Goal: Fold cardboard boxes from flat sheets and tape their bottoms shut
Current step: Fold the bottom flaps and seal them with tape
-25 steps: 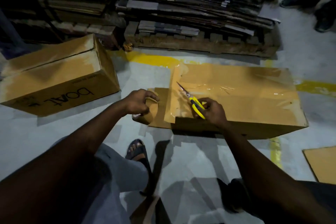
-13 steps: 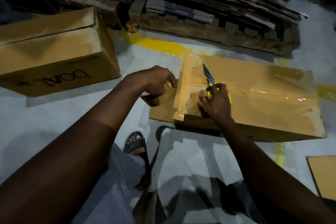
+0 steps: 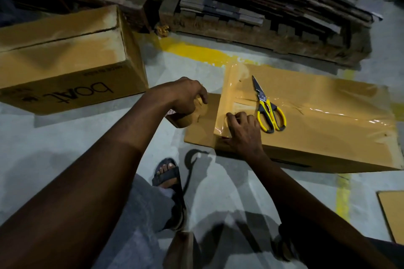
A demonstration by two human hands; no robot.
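I'm crouching on a grey concrete floor (image 3: 65, 148) beside stacked pallets (image 3: 273, 35), my left hand (image 3: 185, 98) gripping the tape roll (image 3: 190, 116), my right hand (image 3: 242, 129) pressing tape flat onto the box (image 3: 328, 129), scissors (image 3: 267, 109) lying on it.

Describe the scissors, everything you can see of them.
The scissors lie flat on the taped top of the cardboard box, no hand on them. Grey metal blades, shut, point away from the person toward the pallet stack; the yellow loop handles with dark grey trim face the person. They look like heavy utility shears with a notched section near the pivot. The right hand presses the tape just left of the handles, close but apparently not touching. Glossy clear tape runs under them.
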